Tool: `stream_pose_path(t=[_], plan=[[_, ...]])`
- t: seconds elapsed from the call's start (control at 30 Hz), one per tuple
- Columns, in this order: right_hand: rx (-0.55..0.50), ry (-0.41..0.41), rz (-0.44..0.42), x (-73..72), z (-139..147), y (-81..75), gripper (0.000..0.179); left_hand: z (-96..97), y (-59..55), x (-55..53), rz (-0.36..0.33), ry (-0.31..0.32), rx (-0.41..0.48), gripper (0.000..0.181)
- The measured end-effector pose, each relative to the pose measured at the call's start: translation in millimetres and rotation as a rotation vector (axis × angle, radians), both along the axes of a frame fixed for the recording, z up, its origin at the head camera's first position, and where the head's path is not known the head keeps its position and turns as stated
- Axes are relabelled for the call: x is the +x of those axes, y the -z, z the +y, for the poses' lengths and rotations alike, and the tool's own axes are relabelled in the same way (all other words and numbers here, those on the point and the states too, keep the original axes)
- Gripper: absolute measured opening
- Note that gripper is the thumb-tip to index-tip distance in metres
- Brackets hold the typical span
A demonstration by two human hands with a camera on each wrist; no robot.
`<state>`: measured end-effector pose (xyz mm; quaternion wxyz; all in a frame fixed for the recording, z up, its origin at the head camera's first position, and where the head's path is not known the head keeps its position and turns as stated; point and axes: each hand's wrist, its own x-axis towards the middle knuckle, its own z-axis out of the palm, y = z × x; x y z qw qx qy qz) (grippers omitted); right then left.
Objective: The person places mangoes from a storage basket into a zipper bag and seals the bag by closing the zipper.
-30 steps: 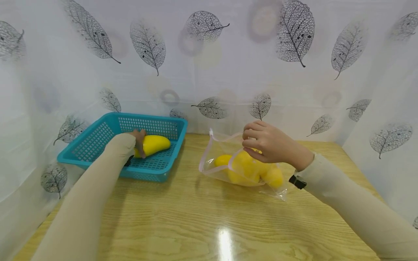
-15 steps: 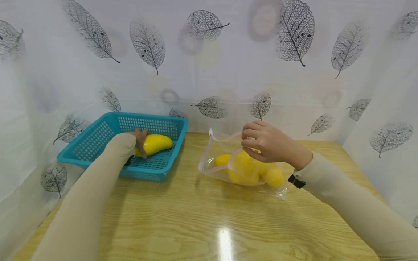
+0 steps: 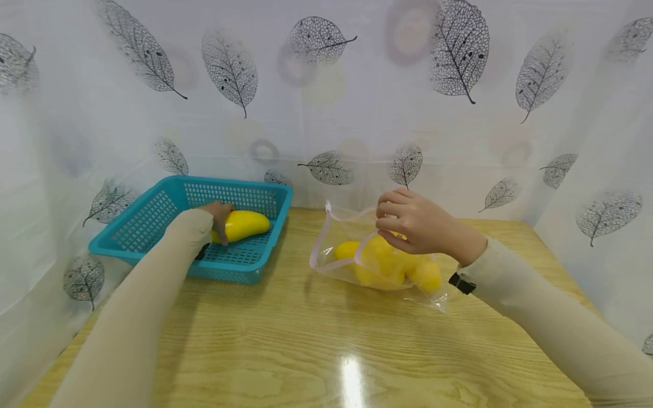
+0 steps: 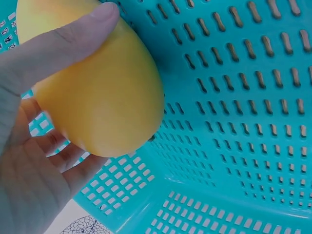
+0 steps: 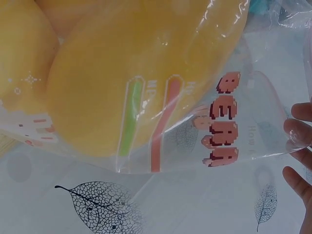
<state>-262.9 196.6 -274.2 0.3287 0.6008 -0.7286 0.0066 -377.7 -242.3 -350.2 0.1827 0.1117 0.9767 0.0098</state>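
Note:
In the blue basket (image 3: 234, 274), my left hand (image 3: 220, 220) grips a yellow mango (image 3: 247, 225) by its near end. The left wrist view shows the thumb (image 4: 68, 44) across one side of the mango (image 4: 112, 92) and the fingers curled beneath it. To the right, a clear zip bag (image 3: 323, 238) lies on the table with several yellow mangoes (image 3: 380, 263) inside. My right hand (image 3: 420, 224) pinches the bag's upper edge and keeps its mouth apart. In the right wrist view the fingers (image 5: 297, 129) touch the edge of the printed plastic (image 5: 219, 119).
The wooden table (image 3: 285, 340) stretches in front of the basket and bag. Behind it hangs a white curtain (image 3: 367, 124) with a dark leaf print, which also runs along both sides.
The mango in the basket has shifted slightly right, with the left hand still on it. My right hand and the bag have barely moved.

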Motion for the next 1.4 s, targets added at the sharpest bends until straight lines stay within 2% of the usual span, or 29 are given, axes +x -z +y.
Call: stream_pose_path(t=[0.23, 0.47, 0.77, 1.1, 1.23, 1.4], plan=[[-0.003, 0.005, 0.001, 0.4, 0.4, -0.8, 0.036, 3.5, -4.7, 1.5, -0.001, 0.021, -0.001, 0.086], [-0.008, 0.009, 0.005, 0.7, 0.6, -1.4, 0.038, 2.2, -4.0, 0.2, -0.054, -0.032, 0.044, 0.091], [-0.010, 0.001, 0.007, 0.3, 0.8, -1.1, 0.038, 1.8, -2.1, -2.8, -0.046, -0.030, 0.033, 0.088], [-0.010, 0.002, 0.006, 1.4, 1.4, -1.2, 0.037, 6.6, -5.9, 2.3, -0.037, -0.015, -0.014, 0.056], [-0.010, 0.004, 0.007, 1.6, 1.6, -1.0, 0.037, 6.3, -6.1, 2.8, -0.044, 0.005, -0.020, 0.062], [-0.009, 0.001, 0.008, 1.0, 1.6, -0.7, 0.036, 5.6, -4.7, 3.3, -0.016, 0.010, -0.039, 0.069]])
